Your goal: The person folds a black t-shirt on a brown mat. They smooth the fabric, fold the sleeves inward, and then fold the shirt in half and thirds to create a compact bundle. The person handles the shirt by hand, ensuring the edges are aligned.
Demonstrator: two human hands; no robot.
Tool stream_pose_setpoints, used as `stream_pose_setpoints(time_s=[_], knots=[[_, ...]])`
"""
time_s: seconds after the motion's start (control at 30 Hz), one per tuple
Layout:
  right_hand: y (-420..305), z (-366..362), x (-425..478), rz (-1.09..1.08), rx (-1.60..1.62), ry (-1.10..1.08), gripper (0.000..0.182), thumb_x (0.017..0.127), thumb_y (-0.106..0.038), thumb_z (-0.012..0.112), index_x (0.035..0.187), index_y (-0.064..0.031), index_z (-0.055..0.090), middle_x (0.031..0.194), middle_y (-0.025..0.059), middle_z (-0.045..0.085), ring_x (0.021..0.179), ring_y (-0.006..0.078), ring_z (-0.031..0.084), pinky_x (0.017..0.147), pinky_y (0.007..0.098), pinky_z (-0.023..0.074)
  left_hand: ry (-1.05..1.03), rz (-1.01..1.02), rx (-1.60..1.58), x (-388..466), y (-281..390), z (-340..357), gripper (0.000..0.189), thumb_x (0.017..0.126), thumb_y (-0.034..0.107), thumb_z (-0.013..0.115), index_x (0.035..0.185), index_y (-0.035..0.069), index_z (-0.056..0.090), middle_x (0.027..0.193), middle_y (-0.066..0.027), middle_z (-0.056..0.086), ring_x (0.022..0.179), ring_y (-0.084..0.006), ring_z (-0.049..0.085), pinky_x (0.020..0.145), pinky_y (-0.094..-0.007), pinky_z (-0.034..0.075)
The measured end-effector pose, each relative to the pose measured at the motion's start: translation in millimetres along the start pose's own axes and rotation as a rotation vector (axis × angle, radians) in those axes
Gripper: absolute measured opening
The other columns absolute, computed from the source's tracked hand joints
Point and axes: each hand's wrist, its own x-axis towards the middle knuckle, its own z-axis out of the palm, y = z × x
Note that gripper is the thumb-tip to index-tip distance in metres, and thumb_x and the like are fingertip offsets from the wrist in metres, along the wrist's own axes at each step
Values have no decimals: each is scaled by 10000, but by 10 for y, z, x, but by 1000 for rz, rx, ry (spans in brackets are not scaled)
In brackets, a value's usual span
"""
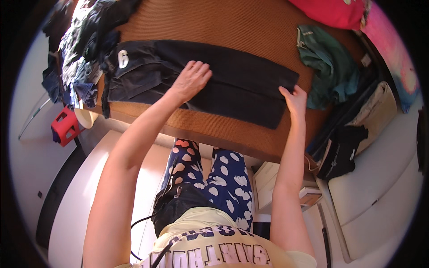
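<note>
Black trousers (234,67) lie spread lengthwise on a brown ribbed mat (214,20), waist at the left, leg ends at the right. A white figure is printed near the waist. My left hand (192,80) rests on the upper part of the legs, its fingers close together and bent onto the cloth. At the leg ends, my right hand (295,98) has its thumb and forefinger at the hem between the two legs; whether it pinches the cloth is unclear.
A heap of mixed clothes (80,43) lies at the left. To the right are a crumpled green garment (328,63), a beige folded garment (378,107) and a black one (342,154). Pink bedding (335,11) is at the top right. A red plastic stool (67,125) stands below left.
</note>
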Motion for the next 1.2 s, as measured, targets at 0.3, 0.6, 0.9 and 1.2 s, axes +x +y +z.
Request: stream_pose_setpoints(time_s=[0.3, 0.6, 0.9, 1.2], knots=[[2, 149, -77, -242, -599, 268, 287, 879, -244, 674, 927, 29, 604, 862, 201, 652, 771, 365, 635, 707, 424, 489, -3, 0, -30, -208, -195, 4, 190, 797, 113, 629, 977, 72, 584, 958, -76, 532, 956, -245, 535, 884, -339, 426], [-490, 374, -239, -552, -815, 464, 250, 804, -44, 689, 1035, -23, 596, 942, 166, 616, 878, 331, 608, 758, 416, 490, 444, -962, -13, -1198, -1254, -141, 355, 747, 166, 749, 1043, 69, 578, 1090, -115, 552, 1029, -311, 532, 877, -420, 428], [-1514, 2571, -84, -959, -606, -23, 229, 832, -95, 678, 1034, -47, 581, 1044, 120, 627, 996, 318, 589, 870, 412, 468, 276, -983, -268, -1647, -1679, -37, 684, 671, 359, 832, 1225, 92, 533, 1119, -108, 617, 1080, -297, 556, 902, -405, 389], [-1956, 4009, -7, -926, -659, -125, 497, 714, -140, 788, 1161, -67, 582, 1076, 106, 651, 1042, 296, 573, 942, 433, 391, 553, -769, -499, -1712, -1734, -46, 216, 630, 43, 776, 800, 83, 649, 793, -68, 630, 850, -241, 589, 789, -372, 428]])
